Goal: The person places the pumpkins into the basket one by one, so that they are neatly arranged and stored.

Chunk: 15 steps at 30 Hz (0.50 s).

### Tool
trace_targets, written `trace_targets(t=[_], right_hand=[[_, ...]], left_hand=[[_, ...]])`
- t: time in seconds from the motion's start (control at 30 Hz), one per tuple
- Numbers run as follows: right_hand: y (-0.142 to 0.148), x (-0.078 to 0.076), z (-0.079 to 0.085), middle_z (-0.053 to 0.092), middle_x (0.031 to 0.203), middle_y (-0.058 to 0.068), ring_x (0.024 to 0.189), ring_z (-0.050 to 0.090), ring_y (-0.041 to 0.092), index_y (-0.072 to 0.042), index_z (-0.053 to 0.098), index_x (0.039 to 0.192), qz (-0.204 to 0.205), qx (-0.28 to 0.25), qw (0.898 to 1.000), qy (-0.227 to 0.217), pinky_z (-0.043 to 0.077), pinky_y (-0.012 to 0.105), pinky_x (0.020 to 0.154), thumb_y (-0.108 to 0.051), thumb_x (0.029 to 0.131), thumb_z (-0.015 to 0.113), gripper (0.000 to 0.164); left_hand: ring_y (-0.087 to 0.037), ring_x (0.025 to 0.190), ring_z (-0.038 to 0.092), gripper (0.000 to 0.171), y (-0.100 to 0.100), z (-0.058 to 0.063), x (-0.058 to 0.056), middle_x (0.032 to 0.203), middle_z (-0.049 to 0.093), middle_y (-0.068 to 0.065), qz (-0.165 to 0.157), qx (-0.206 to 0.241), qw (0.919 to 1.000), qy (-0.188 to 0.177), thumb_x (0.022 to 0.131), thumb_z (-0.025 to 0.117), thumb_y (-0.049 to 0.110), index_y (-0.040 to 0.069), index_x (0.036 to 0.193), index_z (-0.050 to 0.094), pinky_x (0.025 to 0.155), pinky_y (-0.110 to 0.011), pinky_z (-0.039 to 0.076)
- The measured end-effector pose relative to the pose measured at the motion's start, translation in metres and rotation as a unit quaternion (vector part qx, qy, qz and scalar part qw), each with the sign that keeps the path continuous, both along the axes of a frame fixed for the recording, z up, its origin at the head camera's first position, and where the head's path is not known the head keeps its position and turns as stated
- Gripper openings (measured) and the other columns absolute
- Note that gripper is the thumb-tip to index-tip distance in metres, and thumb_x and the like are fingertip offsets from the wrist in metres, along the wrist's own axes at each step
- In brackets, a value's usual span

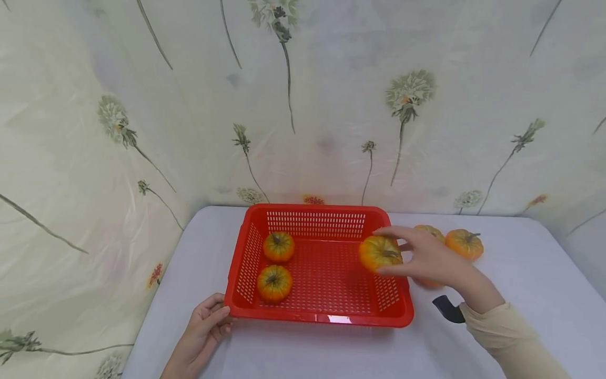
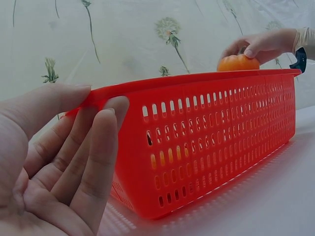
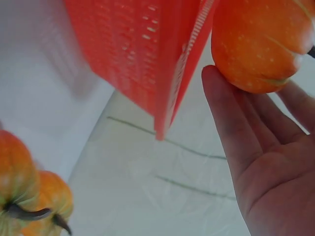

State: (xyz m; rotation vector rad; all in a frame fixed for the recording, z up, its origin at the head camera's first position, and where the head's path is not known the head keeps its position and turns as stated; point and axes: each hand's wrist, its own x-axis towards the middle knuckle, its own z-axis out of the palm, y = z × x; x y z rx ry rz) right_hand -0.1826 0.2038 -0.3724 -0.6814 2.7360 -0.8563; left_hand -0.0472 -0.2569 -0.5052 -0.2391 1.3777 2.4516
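R grip pinches a pumpkin over the R end of the red basket while L grip holds its near L corner; L wrist view adds fingers tucked under the rim, R wrist view gets the held one's underside, & only head view clearly shows two pumpkins inside at L. White tabletop meets dandelion-print sheeting at rear & on L. More pumpkins lie R of basket, some partly blocked by R grip, w/ a black wrist piece by the cream sleeve.
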Motion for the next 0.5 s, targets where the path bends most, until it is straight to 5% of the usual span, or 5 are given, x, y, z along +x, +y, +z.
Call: trace_targets(t=[0.5], right_hand=[[-0.037, -0.019, 0.004, 0.062, 0.136, -0.001, 0.125, 0.055, 0.026, -0.031, 0.057, 0.142, 0.016, 0.003, 0.998, -0.06, 0.062, 0.04, 0.085, -0.059, 0.07, 0.089, 0.084]], left_hand=[[-0.005, 0.082, 0.063, 0.014, 0.001, 0.001, 0.0, 0.104, 0.071, 0.009, 0.007, -0.002, 0.9999, -0.007, 0.107, 0.055, 0.013, 0.021, 0.11, 0.067, 0.074, -0.015, 0.055]])
